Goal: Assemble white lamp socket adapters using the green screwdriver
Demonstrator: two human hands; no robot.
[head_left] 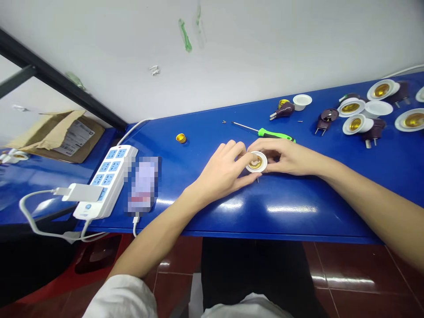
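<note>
My left hand [225, 170] and my right hand [286, 157] meet over the middle of the blue table [298, 203] and together grip a white lamp socket [256, 162] with a brass threaded insert facing me. A metal prong sticks out below it. A green-handled screwdriver [265, 131] lies just behind my hands. A loose brass thread shell [181, 138] sits to the left of it.
Several assembled sockets [359, 124] with brown plug bodies, a white cap [302, 101] and small screws lie at the back right. A white and blue power strip [107, 176] with a cable sits at the left, a cardboard box [58, 134] beyond it. The wall runs behind.
</note>
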